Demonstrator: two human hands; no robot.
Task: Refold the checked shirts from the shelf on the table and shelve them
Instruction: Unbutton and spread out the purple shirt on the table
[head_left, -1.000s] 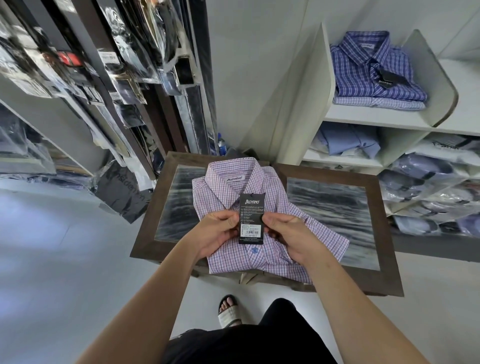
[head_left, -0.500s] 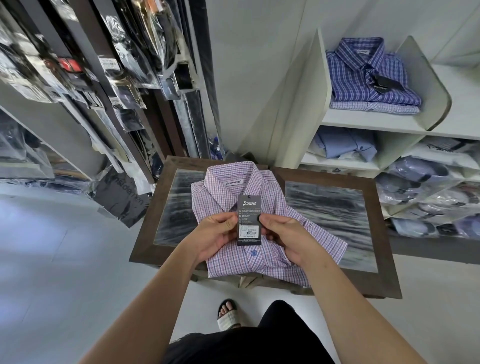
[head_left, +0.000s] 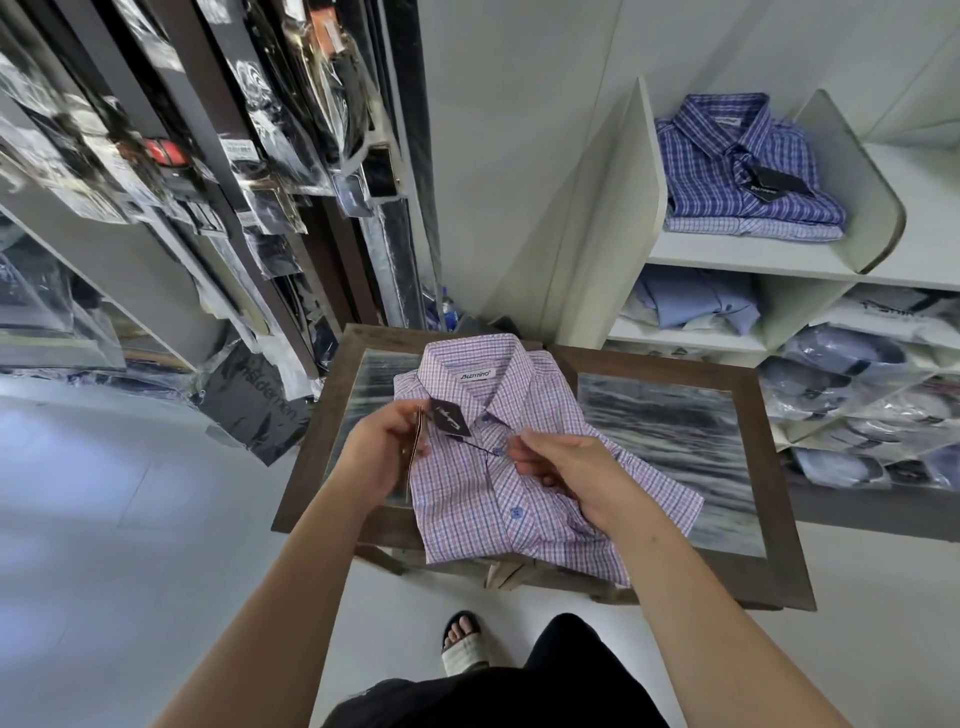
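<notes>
A folded pink checked shirt (head_left: 483, 499) lies on the dark-framed table (head_left: 753, 530), collar away from me. My left hand (head_left: 384, 457) holds its black hang tags (head_left: 451, 418) at the shirt's left side, turned edge-on. My right hand (head_left: 566, 467) pinches the tag string near the second button on the placket. A blue checked shirt (head_left: 737, 161) with its own black tag sits folded on a lighter checked shirt in the top shelf compartment (head_left: 748, 257) at the right.
Light blue shirts (head_left: 696, 304) fill the compartment below, and bagged shirts (head_left: 852, 395) crowd the lower right shelves. Bagged dark garments (head_left: 249, 171) hang on racks at the left. My sandalled foot (head_left: 462, 644) stands on the pale floor before the table.
The hang tag, held flat between both hands over the shirt front, has swung left and up in my left hand. My right hand shifted to the string at the placket.
</notes>
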